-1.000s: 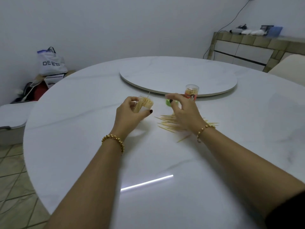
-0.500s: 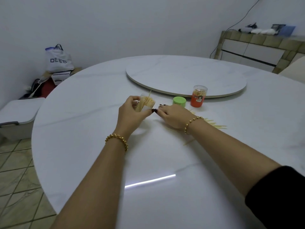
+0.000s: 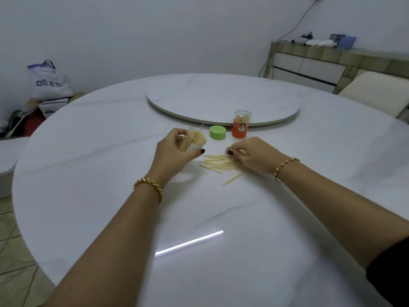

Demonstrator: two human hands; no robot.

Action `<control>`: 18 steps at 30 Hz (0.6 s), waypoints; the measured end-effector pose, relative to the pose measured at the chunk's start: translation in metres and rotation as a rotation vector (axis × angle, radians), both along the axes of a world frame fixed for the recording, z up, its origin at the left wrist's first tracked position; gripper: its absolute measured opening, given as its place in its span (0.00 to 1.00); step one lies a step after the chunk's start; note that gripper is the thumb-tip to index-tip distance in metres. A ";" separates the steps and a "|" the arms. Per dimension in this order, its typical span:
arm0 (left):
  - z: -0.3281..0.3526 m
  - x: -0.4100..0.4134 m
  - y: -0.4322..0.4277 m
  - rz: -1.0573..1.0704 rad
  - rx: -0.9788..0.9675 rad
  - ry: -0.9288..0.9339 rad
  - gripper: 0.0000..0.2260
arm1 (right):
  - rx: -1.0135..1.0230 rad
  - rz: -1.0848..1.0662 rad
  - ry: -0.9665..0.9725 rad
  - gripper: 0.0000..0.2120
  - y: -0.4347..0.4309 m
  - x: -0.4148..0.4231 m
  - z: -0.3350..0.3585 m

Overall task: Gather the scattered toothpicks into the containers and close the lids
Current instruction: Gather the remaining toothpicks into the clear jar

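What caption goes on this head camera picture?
Left hand holds a tilted toothpick container; right hand pinches loose toothpicks on the table.

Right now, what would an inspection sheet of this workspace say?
Surface: white round table, turntable at its middle.
Job's things: tub of toothpicks tilted in left hand; loose toothpicks on table; green lid and orange tub stand beyond them.
Clutter: nothing seen.
Hands: left hand grips tub; right hand pinches loose toothpicks.
Cables: one cable down the far wall.
Surroundings: bag at left; sideboard, chair at right.
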State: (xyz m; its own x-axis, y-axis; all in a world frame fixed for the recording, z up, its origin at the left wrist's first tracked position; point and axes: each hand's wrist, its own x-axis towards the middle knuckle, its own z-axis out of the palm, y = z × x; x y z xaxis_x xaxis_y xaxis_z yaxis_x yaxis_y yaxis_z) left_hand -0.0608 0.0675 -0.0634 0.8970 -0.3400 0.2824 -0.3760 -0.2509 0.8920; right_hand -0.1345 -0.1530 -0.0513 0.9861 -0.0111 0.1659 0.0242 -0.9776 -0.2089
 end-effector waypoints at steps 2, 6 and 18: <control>0.000 -0.004 -0.004 -0.024 0.015 -0.012 0.21 | -0.031 0.020 -0.003 0.13 -0.008 -0.005 -0.001; 0.000 -0.009 -0.008 -0.057 0.034 -0.018 0.21 | -0.101 0.002 -0.012 0.14 -0.023 -0.014 -0.009; -0.001 -0.017 -0.014 -0.096 0.052 -0.027 0.23 | 0.168 -0.326 0.177 0.22 -0.021 -0.034 -0.022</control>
State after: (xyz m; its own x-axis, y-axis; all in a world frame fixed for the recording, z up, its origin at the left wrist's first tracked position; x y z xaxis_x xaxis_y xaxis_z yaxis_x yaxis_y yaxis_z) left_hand -0.0775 0.0537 -0.0643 0.8517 -0.4392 0.2859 -0.4245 -0.2585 0.8677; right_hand -0.1683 -0.1742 -0.0732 0.9397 -0.3399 -0.0365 -0.3316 -0.8802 -0.3395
